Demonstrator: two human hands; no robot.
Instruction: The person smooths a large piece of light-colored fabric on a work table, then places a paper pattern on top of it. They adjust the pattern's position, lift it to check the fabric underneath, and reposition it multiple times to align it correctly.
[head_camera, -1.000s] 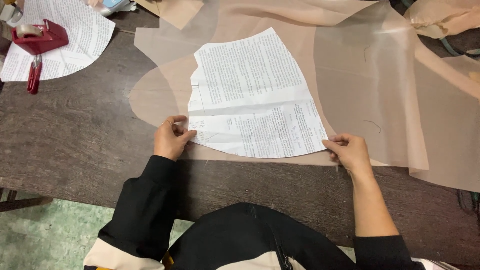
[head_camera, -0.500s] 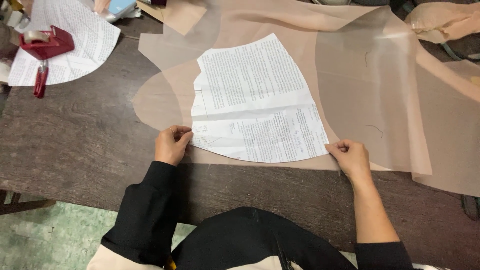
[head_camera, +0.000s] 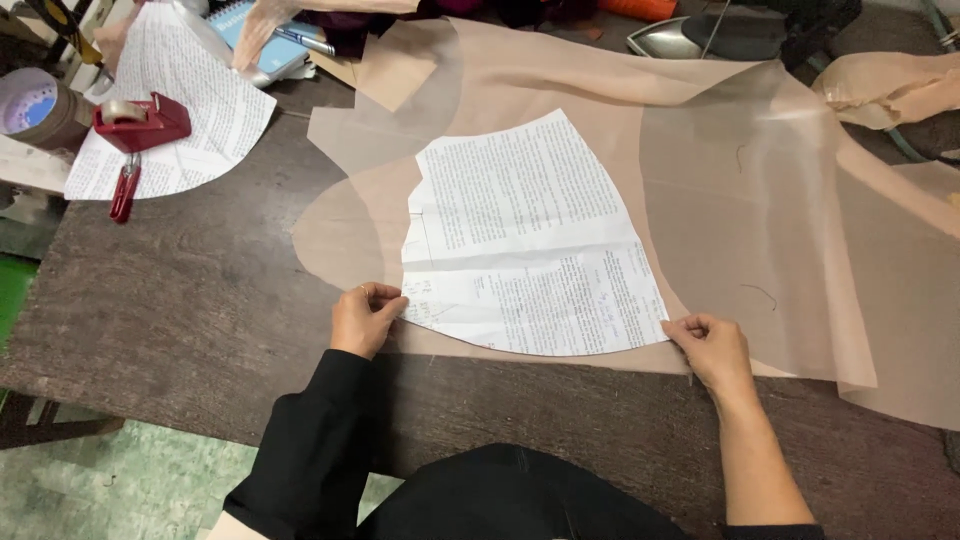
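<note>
A white paper pattern piece (head_camera: 530, 235), cut from printed sheets with a curved lower edge, lies on sheer beige fabric (head_camera: 760, 200) spread over the dark wooden table (head_camera: 180, 310). My left hand (head_camera: 365, 318) pinches the pattern's lower left corner together with the fabric edge. My right hand (head_camera: 712, 350) pinches the lower right corner the same way. Both hands rest near the table's front edge.
A second printed paper pattern (head_camera: 190, 110) lies at the far left under a red tape dispenser (head_camera: 140, 122), with red-handled scissors (head_camera: 123, 188) beside it. A tape roll (head_camera: 35, 105), a blue notebook (head_camera: 262, 40), an iron (head_camera: 670, 38) and bunched fabric (head_camera: 890, 85) line the back.
Both hands keep their grip on the pattern's lower corners. The view has shifted slightly; the pattern and fabric sit much as before.
</note>
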